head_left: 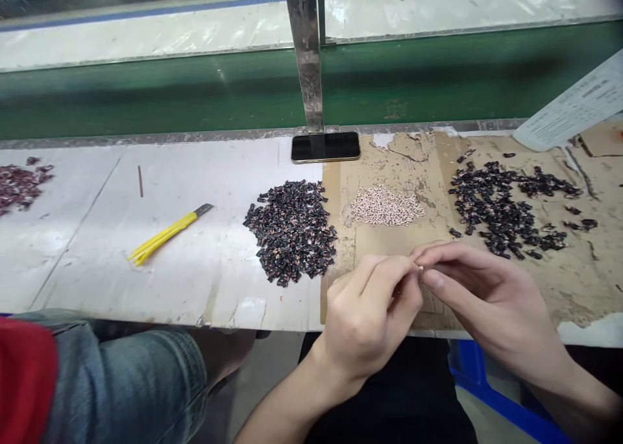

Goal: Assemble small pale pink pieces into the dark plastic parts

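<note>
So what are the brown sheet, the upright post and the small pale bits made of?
Brown sheet: apparently cardboard, matte, with a torn, peeling surface. Post: probably metal, grey and scuffed with shiny streaks. Pale bits: pinkish, too small to tell.

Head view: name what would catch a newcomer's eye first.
The black pile at centre jumps out first, with a bright yellow, dark-tipped item to its left on the white surface. To that pile's right, a smaller pale pile sits on cardboard. In front, the left hand and right hand meet at a tiny piece.
</note>
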{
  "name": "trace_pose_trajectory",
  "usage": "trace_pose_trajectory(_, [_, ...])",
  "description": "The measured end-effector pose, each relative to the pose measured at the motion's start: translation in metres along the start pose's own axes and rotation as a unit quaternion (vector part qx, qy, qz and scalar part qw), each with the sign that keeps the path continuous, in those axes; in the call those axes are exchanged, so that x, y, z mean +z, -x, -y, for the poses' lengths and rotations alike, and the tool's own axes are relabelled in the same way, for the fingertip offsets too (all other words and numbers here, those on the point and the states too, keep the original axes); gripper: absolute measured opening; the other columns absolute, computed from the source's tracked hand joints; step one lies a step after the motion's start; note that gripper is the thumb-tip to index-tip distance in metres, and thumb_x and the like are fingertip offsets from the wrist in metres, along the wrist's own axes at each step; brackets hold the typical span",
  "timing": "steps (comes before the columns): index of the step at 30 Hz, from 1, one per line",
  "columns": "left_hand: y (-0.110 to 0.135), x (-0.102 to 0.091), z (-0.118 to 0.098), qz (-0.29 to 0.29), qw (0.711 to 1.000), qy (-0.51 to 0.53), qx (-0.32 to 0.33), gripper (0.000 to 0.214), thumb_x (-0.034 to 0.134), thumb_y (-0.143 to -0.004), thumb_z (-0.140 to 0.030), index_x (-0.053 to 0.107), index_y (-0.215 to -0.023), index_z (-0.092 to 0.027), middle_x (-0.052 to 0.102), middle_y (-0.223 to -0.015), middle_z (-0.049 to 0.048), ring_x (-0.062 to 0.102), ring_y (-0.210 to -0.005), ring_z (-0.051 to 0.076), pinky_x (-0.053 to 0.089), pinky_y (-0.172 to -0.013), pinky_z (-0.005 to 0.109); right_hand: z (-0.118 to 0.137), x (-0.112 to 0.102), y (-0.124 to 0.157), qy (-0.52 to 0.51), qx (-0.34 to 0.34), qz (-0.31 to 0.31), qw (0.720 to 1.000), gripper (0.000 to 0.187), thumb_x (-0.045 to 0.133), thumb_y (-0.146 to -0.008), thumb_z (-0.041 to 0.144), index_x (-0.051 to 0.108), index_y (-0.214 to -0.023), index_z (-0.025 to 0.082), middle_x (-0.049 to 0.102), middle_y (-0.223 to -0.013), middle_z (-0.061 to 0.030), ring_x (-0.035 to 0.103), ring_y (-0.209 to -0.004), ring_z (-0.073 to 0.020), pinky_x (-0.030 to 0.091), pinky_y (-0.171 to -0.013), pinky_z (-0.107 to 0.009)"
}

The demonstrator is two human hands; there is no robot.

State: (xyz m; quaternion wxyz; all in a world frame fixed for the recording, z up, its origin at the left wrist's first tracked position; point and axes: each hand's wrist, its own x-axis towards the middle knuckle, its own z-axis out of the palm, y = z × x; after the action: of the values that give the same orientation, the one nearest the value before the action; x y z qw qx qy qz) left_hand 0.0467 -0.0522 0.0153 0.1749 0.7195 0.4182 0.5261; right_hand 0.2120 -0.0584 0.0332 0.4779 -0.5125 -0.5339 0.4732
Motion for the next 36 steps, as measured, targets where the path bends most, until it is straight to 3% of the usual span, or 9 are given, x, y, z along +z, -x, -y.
trace_pose_trajectory(3, [0.0,0.0,0.0,-0.007,1.0,0.006,0.011,0.013,0.067,-0.094,-0.003,0.069,-0.096,-0.015,0.08,-0.086,0.0039,0.075,-0.075,0.012,0.063,-0.072,0.022,-0.002,0.001,0.003,0.001,-0.026,-0.002,1.0,0.007,0.08,-0.092,0.024,0.082,-0.095,0.03,0.081,-0.097,0.0001,0.08,-0.086,-0.0131,0.067,-0.079,-0.016])
trace_pose_trajectory(9, [-0.001,-0.005,0.001,0.036,0.999,-0.002,0.005,0.011,0.066,-0.096,-0.005,0.069,-0.093,-0.016,0.078,-0.083,0.0027,0.073,-0.072,0.012,0.062,-0.071,0.022,0.0,0.003,0.002,0.033,-0.082,-0.006,0.996,0.015,0.076,-0.091,0.013,0.079,-0.094,0.028,0.079,-0.095,0.002,0.078,-0.089,-0.0098,0.063,-0.085,-0.012])
trace_pose_trajectory(15, [0.005,-0.008,0.006,0.093,0.994,0.049,-0.014,0.009,0.063,-0.1,-0.009,0.069,-0.098,-0.016,0.077,-0.088,0.0046,0.073,-0.075,0.013,0.063,-0.074,0.023,-0.002,-0.005,0.005,0.107,-0.094,0.04,0.989,0.012,0.073,-0.094,0.014,0.074,-0.092,0.025,0.078,-0.096,0.0005,0.077,-0.09,-0.0107,0.063,-0.082,-0.013])
trace_pose_trajectory(19, [0.013,-0.011,0.013,0.113,0.985,0.105,-0.076,0.011,0.067,-0.099,-0.008,0.074,-0.102,-0.016,0.081,-0.094,0.0065,0.077,-0.083,0.016,0.065,-0.081,0.026,-0.014,-0.019,0.011,0.144,-0.087,0.034,0.985,0.011,0.07,-0.096,0.015,0.071,-0.095,0.025,0.076,-0.098,0.0,0.075,-0.091,-0.0122,0.063,-0.081,-0.018])
trace_pose_trajectory(23, [0.021,-0.019,0.021,0.044,0.97,0.133,-0.198,0.013,0.076,-0.094,-0.008,0.079,-0.101,-0.019,0.085,-0.099,0.0016,0.079,-0.085,0.013,0.064,-0.085,0.021,-0.029,-0.035,0.015,0.287,-0.13,-0.016,0.949,0.014,0.072,-0.093,0.011,0.072,-0.095,0.024,0.074,-0.106,-0.0036,0.072,-0.105,-0.0188,0.058,-0.096,-0.032])
trace_pose_trajectory(26, [0.025,-0.025,0.024,0.031,0.955,0.138,-0.26,0.018,0.075,-0.094,-0.008,0.081,-0.106,-0.021,0.085,-0.102,-0.0006,0.079,-0.088,0.011,0.064,-0.086,0.019,-0.037,-0.036,0.016,0.377,-0.174,-0.002,0.91,0.016,0.073,-0.09,0.009,0.071,-0.098,0.023,0.073,-0.112,-0.0067,0.072,-0.106,-0.0213,0.056,-0.098,-0.037])
trace_pose_trajectory(30, [0.028,-0.026,0.024,0.031,0.946,0.152,-0.285,0.024,0.07,-0.097,-0.007,0.081,-0.111,-0.023,0.084,-0.107,-0.002,0.079,-0.094,0.011,0.063,-0.092,0.018,-0.04,-0.026,0.013,0.423,-0.221,0.012,0.879,0.016,0.074,-0.09,0.007,0.07,-0.1,0.019,0.073,-0.114,-0.0105,0.072,-0.102,-0.0206,0.058,-0.094,-0.035])
trace_pose_trajectory(36, [0.028,-0.025,0.022,0.0,0.933,0.175,-0.315,0.024,0.07,-0.097,-0.008,0.078,-0.114,-0.023,0.083,-0.11,-0.001,0.08,-0.096,0.011,0.064,-0.092,0.017,-0.038,-0.021,0.008,0.447,-0.255,0.02,0.857,0.015,0.075,-0.088,0.005,0.07,-0.098,0.016,0.074,-0.111,-0.0141,0.073,-0.098,-0.022,0.058,-0.088,-0.036])
